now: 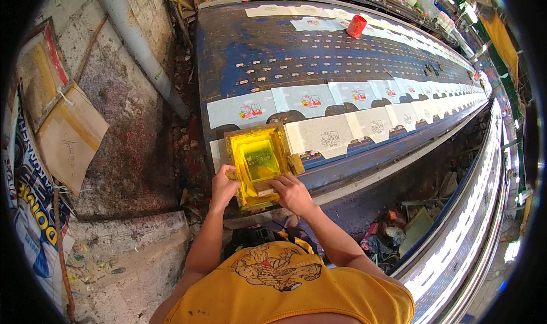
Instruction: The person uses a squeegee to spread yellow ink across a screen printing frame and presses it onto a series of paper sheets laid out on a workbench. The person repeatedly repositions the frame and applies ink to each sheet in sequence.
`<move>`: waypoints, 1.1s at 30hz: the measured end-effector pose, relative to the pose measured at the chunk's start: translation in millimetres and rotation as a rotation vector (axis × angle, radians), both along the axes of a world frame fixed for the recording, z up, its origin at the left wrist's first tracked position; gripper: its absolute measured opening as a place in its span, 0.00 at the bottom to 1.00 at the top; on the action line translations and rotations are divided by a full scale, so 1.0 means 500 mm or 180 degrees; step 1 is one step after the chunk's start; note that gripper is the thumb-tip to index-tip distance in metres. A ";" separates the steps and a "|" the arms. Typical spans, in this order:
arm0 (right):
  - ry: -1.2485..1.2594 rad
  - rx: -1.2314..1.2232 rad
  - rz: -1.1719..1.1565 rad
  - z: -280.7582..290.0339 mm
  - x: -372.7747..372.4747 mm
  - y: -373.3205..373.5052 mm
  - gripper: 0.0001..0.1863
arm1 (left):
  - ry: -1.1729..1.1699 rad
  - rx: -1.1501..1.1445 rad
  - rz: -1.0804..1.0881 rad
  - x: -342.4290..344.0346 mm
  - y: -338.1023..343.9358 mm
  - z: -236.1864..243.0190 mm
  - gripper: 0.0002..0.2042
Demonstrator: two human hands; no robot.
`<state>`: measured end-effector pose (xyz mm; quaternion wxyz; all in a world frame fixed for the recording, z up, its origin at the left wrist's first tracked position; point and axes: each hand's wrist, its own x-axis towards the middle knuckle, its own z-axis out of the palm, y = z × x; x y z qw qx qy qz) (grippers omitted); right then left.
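Note:
A screen-printing frame [253,131] smeared with yellow ink lies on the near left end of a long dark table. My left hand [223,187] is closed round a small wooden tab on the frame's left side. Inside the frame's near end, my right hand [294,194] grips a wooden squeegee [263,188]; its blade is hidden. Through the yellow mesh a greenish panel shows. Beyond the frame runs a row of cream fabric pieces [313,131] with dark line prints. Farther back, light blue pieces [288,103] carry coloured cartoon prints.
A red can [356,26] stands on the far part of the table [222,50]. Old frames [74,133] lean against the stained wall at left, near a grey pipe [137,39]. Another long table [450,261] runs along the right, with clutter [393,227] between the two.

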<state>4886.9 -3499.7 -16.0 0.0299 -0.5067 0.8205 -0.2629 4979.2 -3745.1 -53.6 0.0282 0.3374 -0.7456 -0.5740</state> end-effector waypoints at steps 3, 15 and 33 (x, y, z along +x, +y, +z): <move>0.0037 0.0079 0.0070 -0.004 0.010 0.014 0.23 | 0.0082 0.0014 0.0047 0.002 0.000 -0.004 0.23; 0.0229 -0.0123 -0.0030 -0.069 -0.146 -0.148 0.14 | -0.0137 -0.0009 0.0073 0.003 -0.007 -0.026 0.26; 0.0136 0.0014 0.0106 -0.022 -0.003 -0.026 0.25 | 0.0013 0.0007 0.0231 -0.004 0.005 -0.017 0.23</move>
